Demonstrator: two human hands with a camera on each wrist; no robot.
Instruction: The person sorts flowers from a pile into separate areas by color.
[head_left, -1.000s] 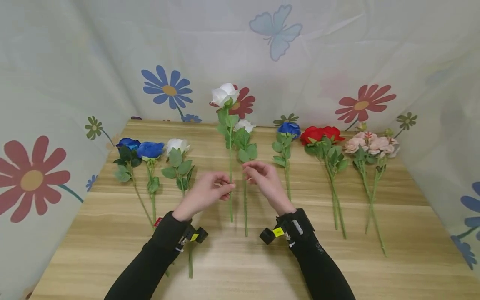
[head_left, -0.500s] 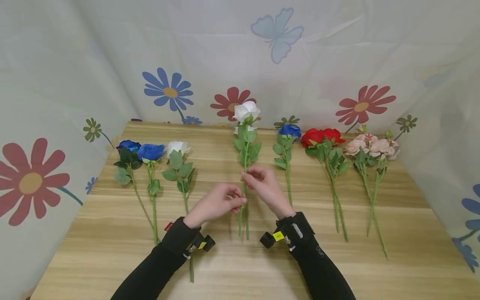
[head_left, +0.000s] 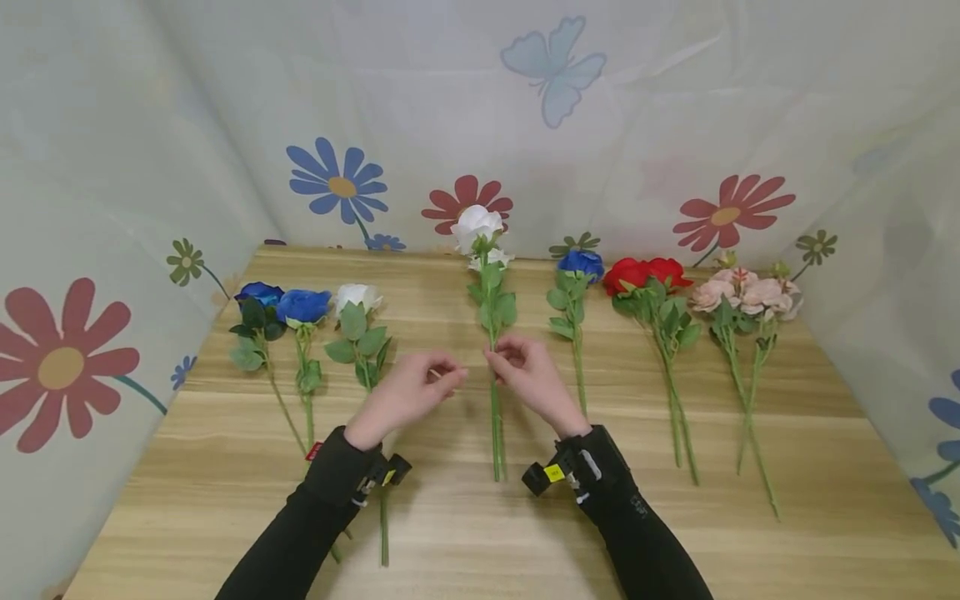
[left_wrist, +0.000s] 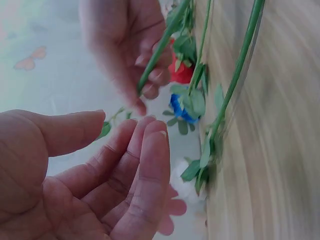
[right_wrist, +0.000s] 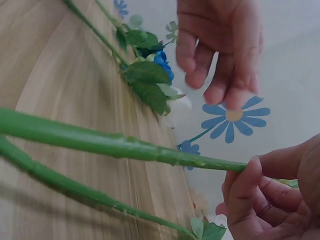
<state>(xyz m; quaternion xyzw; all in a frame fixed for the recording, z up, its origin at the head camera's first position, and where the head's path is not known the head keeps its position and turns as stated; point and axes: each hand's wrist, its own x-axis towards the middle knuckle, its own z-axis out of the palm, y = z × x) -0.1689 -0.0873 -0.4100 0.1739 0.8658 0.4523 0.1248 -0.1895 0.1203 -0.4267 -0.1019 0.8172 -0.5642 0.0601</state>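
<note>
Operator: Head view: what is the count?

Technician: Three white, layered-petal roses with green stems: the held white rose (head_left: pixel 477 227), a second white rose (head_left: pixel 501 262) behind it on the wood-grain table (head_left: pixel 450 533), and a third white rose (head_left: pixel 357 297) to the left. Three blue roses (head_left: pixel 302 306): two at left, one right of centre. Two red roses (head_left: pixel 626 273). Two crossed stems bear pale pink blooms (head_left: pixel 761 293); their heads overlap and resist counting.

Operator: Hand status?

Technician: The right hand (head_left: pixel 531 379) pinches the held white rose by its stem. The left hand (head_left: pixel 411 387) is near that stem but apart from it, fingers loosely bent, thumb free.

Operator: Obstructions?

Technician: The held bloom partly covers the second. The black left sleeve (head_left: pixel 277 533) covers parts of the left-side stems. A pale curtain (head_left: pixel 420 75) printed with flowers and one butterfly (head_left: pixel 555 67) backs the table.

Operator: Left wrist view?

Technician: The held stem exits at the top edge. Red and blue blooms behind are blurred; leaves partly cover a white one.

Operator: Right wrist view?

Technician: Thumb and forefinger pinch the stem; the held bloom is out of sight. The left hand is cut off at the top, fingers slack.
</note>
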